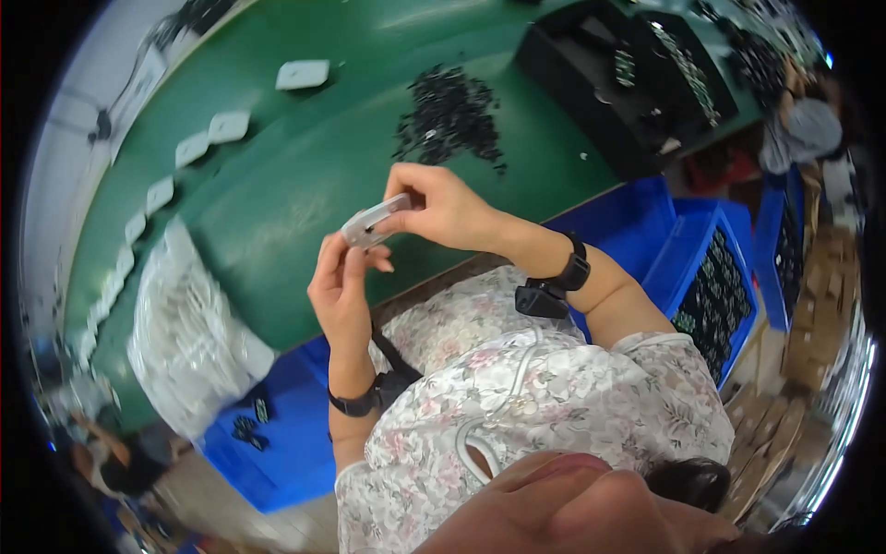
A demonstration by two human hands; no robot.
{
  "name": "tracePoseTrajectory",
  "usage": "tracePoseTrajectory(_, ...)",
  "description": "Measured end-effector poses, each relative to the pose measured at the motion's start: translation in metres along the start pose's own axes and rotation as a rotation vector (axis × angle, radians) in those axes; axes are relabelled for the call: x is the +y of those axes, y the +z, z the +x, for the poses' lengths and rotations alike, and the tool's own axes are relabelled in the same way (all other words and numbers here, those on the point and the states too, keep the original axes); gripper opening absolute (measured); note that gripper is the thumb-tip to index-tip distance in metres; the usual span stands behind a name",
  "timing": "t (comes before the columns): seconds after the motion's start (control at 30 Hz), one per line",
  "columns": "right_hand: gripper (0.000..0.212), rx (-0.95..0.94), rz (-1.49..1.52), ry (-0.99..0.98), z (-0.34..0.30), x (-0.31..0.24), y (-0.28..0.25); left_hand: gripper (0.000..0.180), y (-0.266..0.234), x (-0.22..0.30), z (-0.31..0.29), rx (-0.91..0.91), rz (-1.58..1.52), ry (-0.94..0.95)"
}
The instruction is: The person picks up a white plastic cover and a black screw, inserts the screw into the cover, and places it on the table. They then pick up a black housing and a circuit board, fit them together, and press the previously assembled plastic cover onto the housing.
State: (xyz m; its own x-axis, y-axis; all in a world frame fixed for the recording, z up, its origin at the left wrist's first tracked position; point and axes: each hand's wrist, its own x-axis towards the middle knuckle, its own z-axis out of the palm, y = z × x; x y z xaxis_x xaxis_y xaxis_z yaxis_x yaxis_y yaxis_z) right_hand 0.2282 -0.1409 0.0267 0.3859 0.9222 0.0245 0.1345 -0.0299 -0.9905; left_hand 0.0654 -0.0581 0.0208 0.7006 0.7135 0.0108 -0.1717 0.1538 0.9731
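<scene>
A small white plastic casing (354,230) is held up between my hands, tilted, over the near edge of the green table. My left hand (340,284) grips its lower left end with the fingertips. From the right, my right hand (449,210) pinches the other end, fingers curled behind and thumb pressed on the face. A small dark spot shows on the casing beside the thumb; whether it is an opening or a part, I cannot tell.
Beyond my hands lies a pile of small black parts (449,115) on the green table (268,222). White casings (302,75) line its far left side. A plastic bag of white pieces (189,323) sits left. Black boxes (591,92) stand back right; blue bins (268,462) flank me.
</scene>
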Motion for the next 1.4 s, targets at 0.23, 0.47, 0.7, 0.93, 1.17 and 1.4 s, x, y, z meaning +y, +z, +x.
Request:
tracePoseTrajectory(0.23, 0.022, 0.322, -0.461, -0.119, -0.037, -0.061, -0.107, 0.017, -0.05, -0.015, 0.037, 0.112, 0.154, -0.063)
tracePoseTrajectory(0.47, 0.062, 0.56, -1.457, 0.612, -0.037, -0.008, -0.294, 0.012, -0.1, 0.005, 0.072, 0.031, 0.91, 0.007)
tracePoseTrajectory(0.7, 0.057, 0.452, -1.444, 0.558, -0.04, -0.018, -0.284, 0.045, -0.061, 0.008, 0.03, 0.078, 1.577, 0.26)
tracePoseTrajectory(0.93, 0.047, 0.149, -0.182, -0.309, -0.027, -0.069, -0.119, 0.049, -0.072, -0.008, 0.018, 0.09, 1.444, 0.414)
tracePoseTrajectory(1.17, 0.053, -0.156, -0.147, -0.28, -0.027, 0.006, 0.003, 0.05, -0.09, -0.007, 0.015, 0.127, 1.289, 0.457)
tracePoseTrajectory(1.4, 0.052, -0.212, -0.773, -0.373, -0.029, -0.013, -0.006, 0.051, -0.088, -0.016, 0.003, 0.118, 1.217, 0.513)
